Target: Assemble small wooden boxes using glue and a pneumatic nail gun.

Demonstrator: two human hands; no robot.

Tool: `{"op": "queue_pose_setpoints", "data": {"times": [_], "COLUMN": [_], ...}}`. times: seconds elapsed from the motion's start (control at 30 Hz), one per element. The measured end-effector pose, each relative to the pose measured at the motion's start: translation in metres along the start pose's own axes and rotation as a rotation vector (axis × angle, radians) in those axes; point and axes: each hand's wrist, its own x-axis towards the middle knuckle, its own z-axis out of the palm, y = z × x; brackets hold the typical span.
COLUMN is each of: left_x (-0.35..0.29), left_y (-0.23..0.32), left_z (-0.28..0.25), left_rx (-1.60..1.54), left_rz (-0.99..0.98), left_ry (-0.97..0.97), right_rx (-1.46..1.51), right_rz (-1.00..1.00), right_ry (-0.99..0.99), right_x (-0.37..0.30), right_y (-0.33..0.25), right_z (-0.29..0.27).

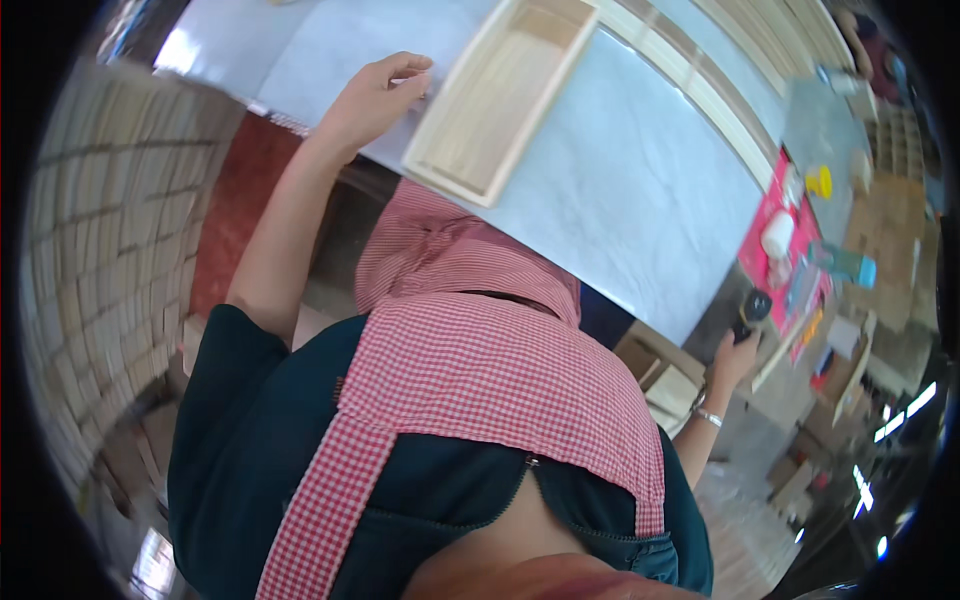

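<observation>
A shallow open-topped rectangular box of pale wood (478, 110) lies slanted on the marble-patterned white table (640, 170), its near end at the table's front edge. Just left of the box is my left hand (378, 100), its fingers loosely curled with a gap between thumb and forefinger. I see nothing held in it. Far to the right, beyond the table's corner, my right hand (738, 360) is closed around a black tool with a rounded head (753, 308). Its exact kind cannot be made out.
Long pale wood strips (690, 75) lie along the table's far side. At right, a pink-covered surface (758, 235) bears a white container (778, 235), a yellow item (819, 182) and a bottle with a turquoise cap (866, 270). Stacked wood pieces (110, 230) stand at left.
</observation>
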Motion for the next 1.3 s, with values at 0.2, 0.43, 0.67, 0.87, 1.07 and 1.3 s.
{"op": "queue_pose_setpoints", "data": {"times": [0.2, 0.43, 0.67, 0.87, 1.07, 1.3], "left_x": [-0.066, -0.072, -0.185, -0.302, -0.365, -0.374], "left_y": [0.007, 0.012, -0.055, -0.183, -0.346, -0.414], "left_z": [0.039, 0.117, 0.037, 0.004, -0.033, -0.050], "left_rx": [0.481, 0.995, 0.732, 0.830, 0.797, 0.804], "left_rz": [0.522, 0.228, 0.334, -0.277, -0.742, -0.966], "left_ry": [0.398, 0.312, 0.839, 1.232, 1.285, 1.258], "right_rx": [-0.122, -0.075, 0.106, 0.177, 0.290, 0.236], "right_rz": [0.094, -0.032, -0.264, -0.166, -0.236, -0.270], "right_ry": [0.102, 0.129, 0.308, 0.381, 0.356, 0.274], "right_x": [0.006, 0.030, 0.089, 0.058, 0.046, 0.015], "right_y": [0.033, 0.000, 0.013, -0.154, -0.207, -0.233], "right_z": [0.030, 0.038, 0.040, 0.004, -0.010, -0.005]}}
